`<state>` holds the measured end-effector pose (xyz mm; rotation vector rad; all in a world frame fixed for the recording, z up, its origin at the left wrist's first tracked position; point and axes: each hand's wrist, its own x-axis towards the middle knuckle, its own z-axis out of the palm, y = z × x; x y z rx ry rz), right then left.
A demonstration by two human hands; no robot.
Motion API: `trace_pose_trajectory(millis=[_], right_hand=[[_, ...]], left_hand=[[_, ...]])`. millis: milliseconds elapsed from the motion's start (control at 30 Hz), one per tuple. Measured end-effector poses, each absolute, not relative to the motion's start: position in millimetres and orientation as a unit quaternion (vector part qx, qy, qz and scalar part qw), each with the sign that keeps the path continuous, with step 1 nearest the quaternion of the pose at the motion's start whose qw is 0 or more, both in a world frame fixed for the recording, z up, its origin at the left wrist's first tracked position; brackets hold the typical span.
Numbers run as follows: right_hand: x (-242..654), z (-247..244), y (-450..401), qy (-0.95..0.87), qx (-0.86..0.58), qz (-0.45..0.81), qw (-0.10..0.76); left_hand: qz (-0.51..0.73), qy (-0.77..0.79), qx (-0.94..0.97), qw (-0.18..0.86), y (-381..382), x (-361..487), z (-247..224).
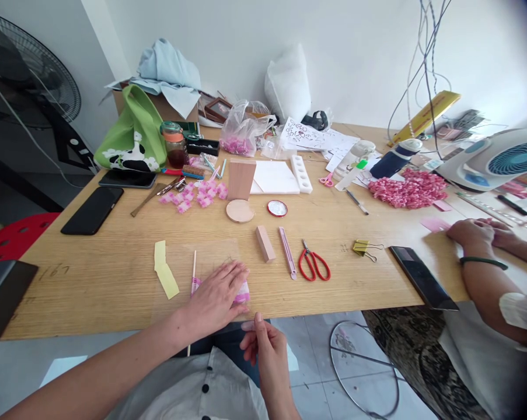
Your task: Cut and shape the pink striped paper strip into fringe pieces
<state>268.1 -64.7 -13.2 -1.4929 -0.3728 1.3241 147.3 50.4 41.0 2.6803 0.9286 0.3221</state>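
My left hand [219, 291] lies flat, palm down, over a pink-and-white piece [242, 293] on a clear sheet [215, 251] near the table's front edge. Most of that piece is hidden under the palm. A thin pale stick [194, 267] runs beside the hand, with a bit of pink-and-white material next to it. Just off the table edge, my right hand [267, 350] has its fingers curled and the thumb close to the index finger; whatever may be between them cannot be made out. Yellow paper strips [166, 274] lie to the left.
Beyond my hands lie a pinkish block [265, 244], a pink craft knife [286, 252] and red-handled scissors [313, 263]. Pink flower pieces [197, 194] sit farther back. At right are a binder clip [366, 249], a phone [421, 277] and another person's hands [477, 232].
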Motion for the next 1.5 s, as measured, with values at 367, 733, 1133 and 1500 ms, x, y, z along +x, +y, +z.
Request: trace_pose_trajectory(millis=[367, 733, 1133, 1500], right_hand=[[263.5, -9.0, -63.7, -0.166, -0.659, 0.516, 0.522], [302.6, -2.6, -67.5, -0.645, -0.639, 0.045, 0.415], [315.4, 1.1, -47.6, -0.756, -0.566, 0.040, 0.326], [315.7, -1.1, -45.7, -0.764, -0.557, 0.042, 0.324]], left_hand=[[0.095, 0.315, 0.933, 0.148, 51.9, 145.3, 41.5], [0.083, 0.318, 0.934, 0.139, 50.8, 146.4, 37.9], [0.061, 0.317, 0.936, 0.139, 50.3, 146.3, 41.7], [0.071, 0.308, 0.942, 0.112, 50.6, 145.4, 35.3]])
